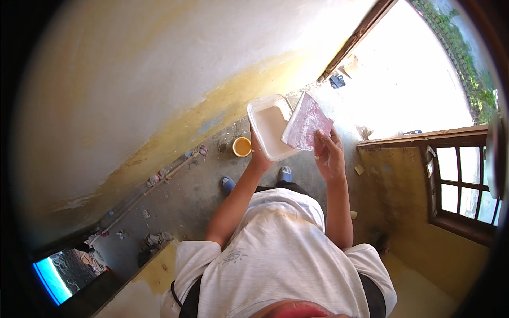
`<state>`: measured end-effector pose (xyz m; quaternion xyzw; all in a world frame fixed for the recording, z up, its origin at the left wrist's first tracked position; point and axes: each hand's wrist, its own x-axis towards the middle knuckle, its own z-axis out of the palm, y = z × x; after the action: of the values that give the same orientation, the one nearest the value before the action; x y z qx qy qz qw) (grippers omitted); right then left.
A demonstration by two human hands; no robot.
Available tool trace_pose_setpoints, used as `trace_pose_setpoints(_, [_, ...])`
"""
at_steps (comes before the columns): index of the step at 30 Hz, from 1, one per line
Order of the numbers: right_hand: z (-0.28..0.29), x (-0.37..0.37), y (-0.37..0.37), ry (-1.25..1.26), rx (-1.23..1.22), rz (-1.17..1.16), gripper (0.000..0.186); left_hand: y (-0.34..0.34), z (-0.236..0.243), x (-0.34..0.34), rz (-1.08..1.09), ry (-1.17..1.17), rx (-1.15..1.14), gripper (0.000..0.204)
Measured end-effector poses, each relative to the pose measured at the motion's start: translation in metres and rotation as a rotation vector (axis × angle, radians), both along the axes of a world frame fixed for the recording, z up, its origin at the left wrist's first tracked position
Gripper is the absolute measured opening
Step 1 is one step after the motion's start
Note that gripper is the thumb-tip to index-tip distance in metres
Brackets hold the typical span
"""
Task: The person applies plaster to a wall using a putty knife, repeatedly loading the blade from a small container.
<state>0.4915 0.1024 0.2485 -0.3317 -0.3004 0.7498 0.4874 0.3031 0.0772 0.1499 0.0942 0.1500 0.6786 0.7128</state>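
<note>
In front of me, my left hand [258, 157] grips a white rectangular plastic tub [256, 129] by its left side. Smooth off-white paste or paint [272, 132] lies in the tub. A flat, four-sided pinkish piece [308, 123], smeared with white, is pinched at its lower right corner by my right hand [331, 155]. This piece is tilted and overlaps the tub's right rim; whether it touches the rim, I cannot tell. Its exact kind is unclear.
A small yellow bucket [242, 155] stands on the floor left of the tub. A long pole [151, 189] and scraps lie along the patchy white-and-yellow wall [143, 90]. At right are a bright doorway and a wooden-framed window [459, 183]. Blue slippers [228, 184] are on my feet.
</note>
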Motion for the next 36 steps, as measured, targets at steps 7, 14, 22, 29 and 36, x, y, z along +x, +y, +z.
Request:
trace_pose_setpoints(7, [0.012,0.123,0.031,-0.088,0.071,-0.118,0.033,0.054,0.018,0.124,0.108,0.365,0.283,0.067])
trace_pose_setpoints(14, [0.061,0.167,0.093,-0.079,0.206,-0.229,0.033,0.122,0.049,0.169,-0.13,-0.006,-0.003,0.067])
trace_pose_setpoints(22, [0.109,0.143,0.221,-0.207,0.629,-0.111,0.03,0.2,0.083,0.139,0.054,0.004,0.076,0.063])
trace_pose_setpoints(29, [0.214,0.063,0.336,-0.633,1.279,-0.298,0.022,0.268,0.11,0.094,0.288,-0.016,0.174,0.063])
trace_pose_setpoints(36, [0.347,-0.038,0.466,-0.698,2.049,-0.97,0.052,0.321,0.094,0.075,0.399,-0.079,0.228,0.059])
